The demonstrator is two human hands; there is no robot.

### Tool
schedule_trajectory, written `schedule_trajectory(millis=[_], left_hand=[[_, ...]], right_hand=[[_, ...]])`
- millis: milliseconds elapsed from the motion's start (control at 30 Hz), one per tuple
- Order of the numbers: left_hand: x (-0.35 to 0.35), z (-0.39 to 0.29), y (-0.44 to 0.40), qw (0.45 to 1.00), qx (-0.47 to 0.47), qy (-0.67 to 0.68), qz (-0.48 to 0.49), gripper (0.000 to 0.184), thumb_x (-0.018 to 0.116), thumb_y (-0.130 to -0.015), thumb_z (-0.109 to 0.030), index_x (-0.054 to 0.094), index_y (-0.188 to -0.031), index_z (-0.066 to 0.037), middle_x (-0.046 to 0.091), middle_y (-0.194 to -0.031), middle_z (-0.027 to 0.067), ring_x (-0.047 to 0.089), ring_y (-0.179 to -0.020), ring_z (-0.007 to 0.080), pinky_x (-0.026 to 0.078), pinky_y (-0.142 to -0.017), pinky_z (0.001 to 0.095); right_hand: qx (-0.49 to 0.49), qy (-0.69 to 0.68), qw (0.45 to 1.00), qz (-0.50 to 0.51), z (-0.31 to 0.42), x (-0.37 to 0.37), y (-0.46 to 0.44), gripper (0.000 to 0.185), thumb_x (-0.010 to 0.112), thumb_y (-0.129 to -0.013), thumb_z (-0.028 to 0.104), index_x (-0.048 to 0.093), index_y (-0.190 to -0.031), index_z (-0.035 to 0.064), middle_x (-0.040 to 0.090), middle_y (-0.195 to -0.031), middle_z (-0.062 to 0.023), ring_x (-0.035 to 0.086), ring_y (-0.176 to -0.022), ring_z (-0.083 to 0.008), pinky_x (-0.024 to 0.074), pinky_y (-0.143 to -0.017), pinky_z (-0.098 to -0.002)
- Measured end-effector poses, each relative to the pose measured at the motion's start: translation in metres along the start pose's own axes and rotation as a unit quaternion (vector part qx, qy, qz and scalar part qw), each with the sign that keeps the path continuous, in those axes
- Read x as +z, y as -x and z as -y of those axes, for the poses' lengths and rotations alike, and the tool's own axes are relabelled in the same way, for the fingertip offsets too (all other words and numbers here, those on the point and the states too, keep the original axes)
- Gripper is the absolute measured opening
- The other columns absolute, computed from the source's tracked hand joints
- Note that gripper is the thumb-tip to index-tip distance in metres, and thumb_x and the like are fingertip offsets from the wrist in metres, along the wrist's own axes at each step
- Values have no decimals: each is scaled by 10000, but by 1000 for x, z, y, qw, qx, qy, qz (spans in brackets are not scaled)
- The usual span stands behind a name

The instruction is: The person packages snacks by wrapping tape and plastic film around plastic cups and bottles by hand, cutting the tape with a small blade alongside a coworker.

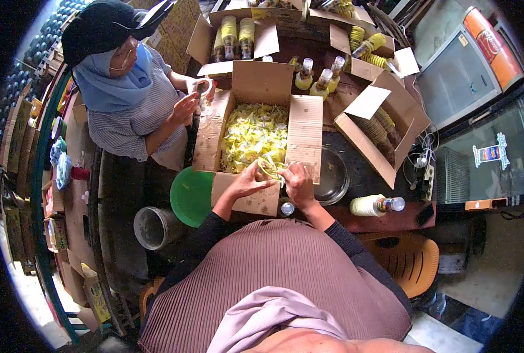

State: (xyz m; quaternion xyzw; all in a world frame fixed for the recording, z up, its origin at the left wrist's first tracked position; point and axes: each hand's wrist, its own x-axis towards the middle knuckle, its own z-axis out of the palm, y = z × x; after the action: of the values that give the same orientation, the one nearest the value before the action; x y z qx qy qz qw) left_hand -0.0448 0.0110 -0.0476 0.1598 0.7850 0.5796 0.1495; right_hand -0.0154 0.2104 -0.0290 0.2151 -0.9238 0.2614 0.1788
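Note:
My left hand [249, 182] and my right hand [298, 183] meet over the near edge of an open cardboard box [302, 135]. Between them they pinch a thin yellow loop [266, 167], perhaps a strip or band; its exact kind is too small to make out. A heap of yellow and whitish crinkled plastic pieces [253, 132] fills the box just beyond my fingers. Below my right hand, the clear top of a bottle [286, 208] shows close to the table edge. To the right lies a bottle wrapped in pale yellow [369, 205], its clear cap pointing right.
A co-worker [135, 100] stands at the left, holding a white ring-shaped item. Several bottles [320, 85] stand behind the box, among cartons [385, 126] of stacked yellow-rimmed items. A green basin [191, 197], a grey bucket [156, 227] and a round dark tray [339, 176] are nearby.

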Motion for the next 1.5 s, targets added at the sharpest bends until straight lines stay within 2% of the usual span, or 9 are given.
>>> schedule_trajectory(millis=[133,400,500,567,900,1133,1233,1300,1500], left_hand=[[-12,-10,6,960,-195,172,106,452,721,-808,-292,555,-1140,-34,593,-992,25,520,-818,106,448,-700,257],[-17,2,5,940,-154,267,150,430,689,-811,-327,536,-1100,-49,563,-861,-5,461,-644,62,390,-558,215],[-12,17,4,927,-174,284,172,466,684,-835,-308,517,-1168,-28,590,-931,12,527,-752,82,446,-634,234],[-2,-4,10,949,-135,281,51,426,661,-859,-248,509,-1190,-25,610,-1035,40,578,-923,124,471,-781,272],[0,0,8,987,-110,111,42,435,682,-845,-253,511,-1199,-66,589,-985,17,549,-846,99,468,-710,262],[-16,8,6,934,-214,242,155,393,673,-824,-331,558,-1049,-29,572,-899,21,533,-822,114,433,-583,248],[-17,7,4,911,-197,269,241,382,686,-834,-248,519,-1123,-63,579,-919,15,571,-799,124,491,-598,271],[-4,-8,14,939,-164,297,62,410,658,-866,-245,487,-1193,-67,585,-1007,27,581,-852,131,511,-686,271],[-8,5,10,969,-127,185,107,423,609,-902,-208,455,-1276,-84,544,-1173,61,562,-972,128,490,-813,291]], right_hand=[[-46,52,997,-23,3,-3,4,129,589,-762,67,654,-871,90,548,-846,-80,534,-876,-261,439,-735,-388],[45,-41,998,3,4,1,-2,118,607,-757,63,637,-871,60,537,-864,-105,533,-886,-282,447,-746,-387],[100,-118,988,-1,-2,5,-4,88,621,-757,62,631,-844,62,527,-841,-105,535,-878,-300,457,-749,-401],[104,-132,986,-7,-5,5,-3,67,622,-758,60,631,-822,76,525,-828,-96,539,-869,-307,463,-751,-418],[6,-10,1000,1,-8,0,3,104,591,-759,66,636,-848,92,538,-834,-84,536,-862,-277,453,-747,-396],[-49,42,998,-8,0,0,4,110,575,-768,93,632,-860,78,539,-834,-82,542,-888,-271,435,-791,-410],[5,-14,1000,4,-3,2,1,98,572,-766,84,634,-843,74,541,-834,-79,542,-890,-271,442,-778,-400],[12,-26,1000,3,-5,2,1,94,570,-764,74,634,-833,72,543,-841,-79,541,-894,-270,447,-773,-395],[12,5,1000,19,-7,-1,4,102,569,-756,60,637,-829,73,555,-872,-85,540,-911,-274,460,-770,-384]])
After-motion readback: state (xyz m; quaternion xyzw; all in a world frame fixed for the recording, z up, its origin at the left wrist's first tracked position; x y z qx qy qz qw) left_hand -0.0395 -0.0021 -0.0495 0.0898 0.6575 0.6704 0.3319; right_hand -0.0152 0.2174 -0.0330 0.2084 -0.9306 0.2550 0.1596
